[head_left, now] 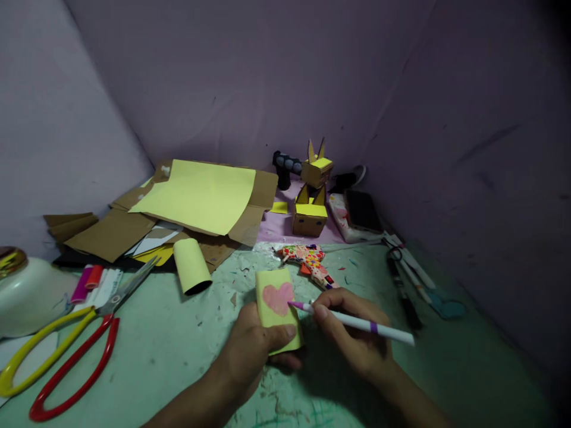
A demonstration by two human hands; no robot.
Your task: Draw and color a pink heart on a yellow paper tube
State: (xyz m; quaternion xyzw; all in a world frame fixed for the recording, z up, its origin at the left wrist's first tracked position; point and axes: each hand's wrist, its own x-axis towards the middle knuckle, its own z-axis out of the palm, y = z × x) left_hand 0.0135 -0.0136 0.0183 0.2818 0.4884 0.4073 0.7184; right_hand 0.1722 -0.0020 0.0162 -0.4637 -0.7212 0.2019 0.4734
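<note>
My left hand (pixel 254 342) grips a small pale-yellow paper piece (pixel 270 280), thumb across its lower front and fingers behind. A pink heart (pixel 277 298) is coloured on its face. In my right hand (pixel 354 333) is a white marker (pixel 379 328) with a purple band, held like a pen. Its purple tip meets the heart's right edge, or is very close to it. A flower-patterned glue gun (pixel 307 258) lies just behind the paper piece. To the left, a pale-yellow paper tube (pixel 191 264) stands on the green table (pixel 214 356).
Large scissors (pixel 111 309) with red and yellow handles lie partly open at left, beside capped markers (pixel 96 282). Yellow paper (pixel 205 193) covers cardboard (pixel 109 235) at the back. Two eared cardboard boxes (pixel 309 223), a phone (pixel 363 209) and a black-handled tool (pixel 401 291) sit behind and right.
</note>
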